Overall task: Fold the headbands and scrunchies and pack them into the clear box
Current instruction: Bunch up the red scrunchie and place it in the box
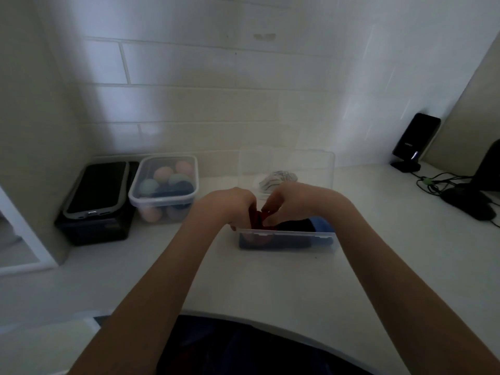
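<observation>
While both hands meet over the clear box (pixel 286 236) on the desk (pixel 270 280), the left hand (pixel 232 204) and right hand (pixel 286 197) each have their grip pinched on a red scrunchie (pixel 259 220) between them, at the box's left end. Below the grip, dark folded fabric (pixel 293 226) fills the box, with a blue piece (pixel 322 226) to the right. Just beyond the grip lies a pale patterned piece (pixel 278 177). Left of the grip stands a tub of coloured balls (pixel 165 185).
</observation>
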### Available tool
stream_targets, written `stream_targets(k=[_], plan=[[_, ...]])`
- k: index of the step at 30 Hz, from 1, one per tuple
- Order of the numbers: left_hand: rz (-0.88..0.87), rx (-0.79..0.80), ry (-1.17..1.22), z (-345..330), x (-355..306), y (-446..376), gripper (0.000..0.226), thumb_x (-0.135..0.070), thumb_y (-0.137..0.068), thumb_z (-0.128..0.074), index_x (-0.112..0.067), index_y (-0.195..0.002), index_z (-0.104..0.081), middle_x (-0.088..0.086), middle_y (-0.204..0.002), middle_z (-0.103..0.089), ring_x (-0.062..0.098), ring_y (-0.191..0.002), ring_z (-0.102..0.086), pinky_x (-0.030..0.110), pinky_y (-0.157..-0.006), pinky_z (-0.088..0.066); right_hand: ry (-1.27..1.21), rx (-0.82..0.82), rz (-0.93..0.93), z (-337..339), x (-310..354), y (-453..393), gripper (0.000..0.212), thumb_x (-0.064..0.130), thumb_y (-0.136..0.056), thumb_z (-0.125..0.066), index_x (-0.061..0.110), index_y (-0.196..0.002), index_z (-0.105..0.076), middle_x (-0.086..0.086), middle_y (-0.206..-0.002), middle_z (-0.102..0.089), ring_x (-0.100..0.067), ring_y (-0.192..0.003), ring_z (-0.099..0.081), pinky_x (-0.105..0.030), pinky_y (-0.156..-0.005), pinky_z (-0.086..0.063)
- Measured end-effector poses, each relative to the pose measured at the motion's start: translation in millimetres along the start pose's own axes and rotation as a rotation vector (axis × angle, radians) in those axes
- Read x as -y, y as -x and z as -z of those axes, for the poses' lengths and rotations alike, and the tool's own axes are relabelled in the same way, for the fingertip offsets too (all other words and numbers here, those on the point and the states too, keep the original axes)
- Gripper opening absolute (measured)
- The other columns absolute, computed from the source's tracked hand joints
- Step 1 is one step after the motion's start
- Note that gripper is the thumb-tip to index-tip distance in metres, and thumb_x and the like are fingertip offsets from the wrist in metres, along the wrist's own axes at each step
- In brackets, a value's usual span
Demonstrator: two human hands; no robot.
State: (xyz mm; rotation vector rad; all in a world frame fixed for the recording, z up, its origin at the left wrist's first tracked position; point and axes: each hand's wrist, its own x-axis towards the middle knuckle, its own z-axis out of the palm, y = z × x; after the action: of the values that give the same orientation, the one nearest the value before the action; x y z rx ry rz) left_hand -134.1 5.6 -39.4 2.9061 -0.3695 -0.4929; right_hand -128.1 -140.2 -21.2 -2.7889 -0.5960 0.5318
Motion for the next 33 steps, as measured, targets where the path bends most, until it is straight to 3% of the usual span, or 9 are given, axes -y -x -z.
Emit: stream_targets(k=[2,8,13,17,21,24,27,30,33], plan=[[0.003,0.006,0.003,0,-1,0,0.047,-0.027,-0.076,-0.073,-0.015,-0.119,-0.06,0.005,-0.114,-0.065,0.019,-0.097,-0.064,0.025,-0.071,-0.045,0.094,-0.049,-0.02,-11,3,-7,0.038,0.036,-0.076,-0.072,0.019,-0.11,-0.069,0.001,-0.09,-0.067,-0.013,-0.076,-0.057,-0.022,-0.066,-0.045],[-0.019,0.008,-0.01,1,0,1,0.04,-0.024,-0.082,-0.065,-0.015,-0.12,-0.059,0.006,-0.116,-0.065,0.018,-0.097,-0.064,0.025,-0.071,-0.045,0.254,-0.04,-0.09,-19,8,-14,0.04,0.032,-0.08,-0.066,0.019,-0.118,-0.064,-0.006,-0.113,-0.066,-0.023,-0.1,-0.061,-0.03,-0.079,-0.048],[-0.134,0.005,0.05,4,12,14,0.042,-0.033,-0.084,-0.062,-0.021,-0.123,-0.055,-0.004,-0.116,-0.059,0.014,-0.092,-0.055,0.027,-0.083,-0.044,0.249,-0.01,-0.077,-18,9,-9,0.04,0.031,-0.086,-0.06,0.017,-0.123,-0.06,-0.008,-0.12,-0.063,-0.026,-0.106,-0.059,-0.033,-0.088,-0.047],[-0.207,-0.286,0.294,-2,27,28,0.027,-0.02,-0.084,-0.064,-0.025,-0.111,-0.064,-0.013,-0.094,-0.062,0.002,-0.075,-0.056,0.018,-0.071,-0.042,0.196,-0.007,-0.05,-18,5,-6,0.048,0.033,-0.082,-0.067,0.021,-0.127,-0.056,-0.003,-0.125,-0.06,-0.023,-0.109,-0.056,-0.032,-0.092,-0.045],[-0.209,-0.605,0.485,-21,31,27,0.011,-0.019,-0.084,-0.063,-0.028,-0.09,-0.068,-0.02,-0.076,-0.06,0.004,-0.065,-0.057,0.014,-0.061,-0.042,-0.046,-0.041,0.016,0,2,16,0.056,0.028,-0.077,-0.074,0.027,-0.128,-0.053,0.011,-0.102,-0.054,-0.01,-0.082,-0.054,-0.021,-0.08,-0.042],[-0.202,-0.662,0.559,-36,30,24,0.014,-0.016,-0.082,-0.064,-0.028,-0.088,-0.067,-0.02,-0.073,-0.06,0.005,-0.057,-0.052,0.009,-0.053,-0.039,-0.278,-0.195,0.031,18,-19,42,0.044,0.018,-0.077,-0.074,0.035,-0.114,-0.056,0.018,-0.073,-0.057,-0.003,-0.056,-0.052,-0.01,-0.056,-0.042],[-0.202,-0.696,0.653,-46,31,21,0.019,-0.011,-0.082,-0.062,-0.028,-0.089,-0.067,-0.017,-0.077,-0.062,0.006,-0.055,-0.051,0.012,-0.054,-0.041,-0.367,-0.511,-0.062,24,-60,50,0.022,0.018,-0.081,-0.071,0.026,-0.101,-0.066,0.002,-0.055,-0.06,-0.008,-0.043,-0.044,-0.018,-0.048,-0.037],[-0.217,-0.749,0.717,-50,29,18,0.026,-0.004,-0.082,-0.06,-0.028,-0.089,-0.067,-0.014,-0.08,-0.063,0.005,-0.055,-0.05,0.012,-0.054,-0.042,-0.406,-0.745,-0.196,13,-93,38,0.007,0.014,-0.083,-0.066,0.019,-0.086,-0.068,-0.001,-0.057,-0.058,-0.012,-0.047,-0.046,-0.021,-0.049,-0.033],[-0.269,-0.828,0.692,-48,26,21,0.026,0.0,-0.08,-0.06,-0.024,-0.085,-0.069,-0.012,-0.082,-0.061,0.004,-0.063,-0.049,0.008,-0.056,-0.038,-0.414,-0.693,-0.196,-7,-108,21,0.018,0.007,-0.082,-0.063,0.024,-0.074,-0.065,-0.001,-0.067,-0.062,-0.013,-0.053,-0.053,-0.021,-0.051,-0.037]])
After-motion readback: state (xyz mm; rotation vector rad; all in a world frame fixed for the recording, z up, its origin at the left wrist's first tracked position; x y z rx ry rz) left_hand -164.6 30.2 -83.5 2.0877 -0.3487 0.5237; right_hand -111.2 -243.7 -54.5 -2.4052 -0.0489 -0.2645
